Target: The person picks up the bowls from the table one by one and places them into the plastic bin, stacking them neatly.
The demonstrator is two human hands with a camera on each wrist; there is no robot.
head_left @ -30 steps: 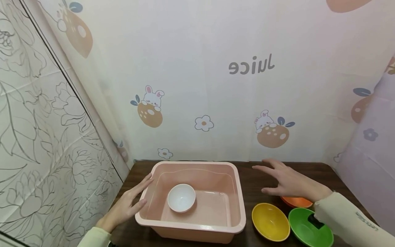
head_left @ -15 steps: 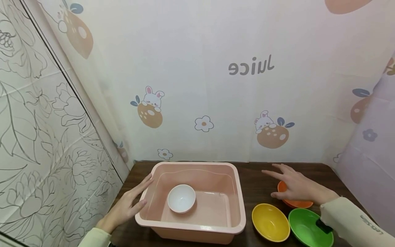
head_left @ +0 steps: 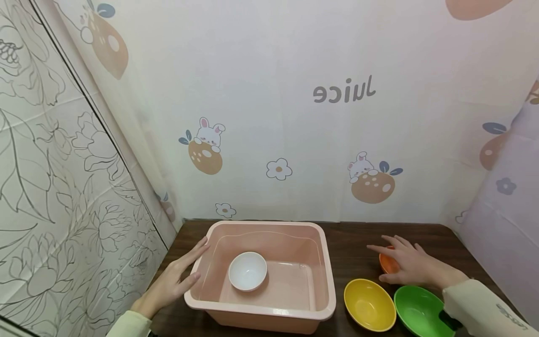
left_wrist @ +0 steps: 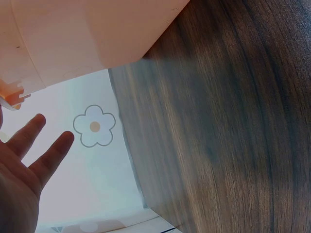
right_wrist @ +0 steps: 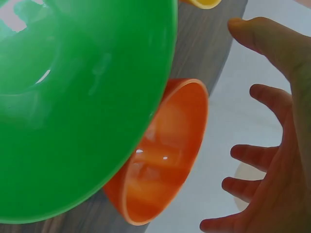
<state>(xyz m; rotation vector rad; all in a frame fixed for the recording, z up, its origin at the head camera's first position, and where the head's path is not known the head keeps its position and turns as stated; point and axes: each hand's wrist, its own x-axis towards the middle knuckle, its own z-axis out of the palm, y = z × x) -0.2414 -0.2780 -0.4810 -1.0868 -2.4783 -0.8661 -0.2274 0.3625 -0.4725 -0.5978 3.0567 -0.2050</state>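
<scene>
A pink plastic basin stands on the table, with a small white bowl inside it, left of its middle. My left hand rests its straight fingers against the basin's left rim. Over at the right, my right hand hovers above an orange bowl, fingers spread and holding nothing; it hides much of that bowl in the head view. From the right wrist, the orange bowl appears whole except where a green bowl covers its edge, and the fingers are apart from both.
A yellow bowl sits just right of the basin. Beside it is the green bowl, partly under the right sleeve. The dark wooden table ends at a printed curtain behind, and curtains hang on both sides.
My right hand has moved right and a little nearer, from beside the basin to over the orange bowl. The left hand and the bowls have stayed where they were.
</scene>
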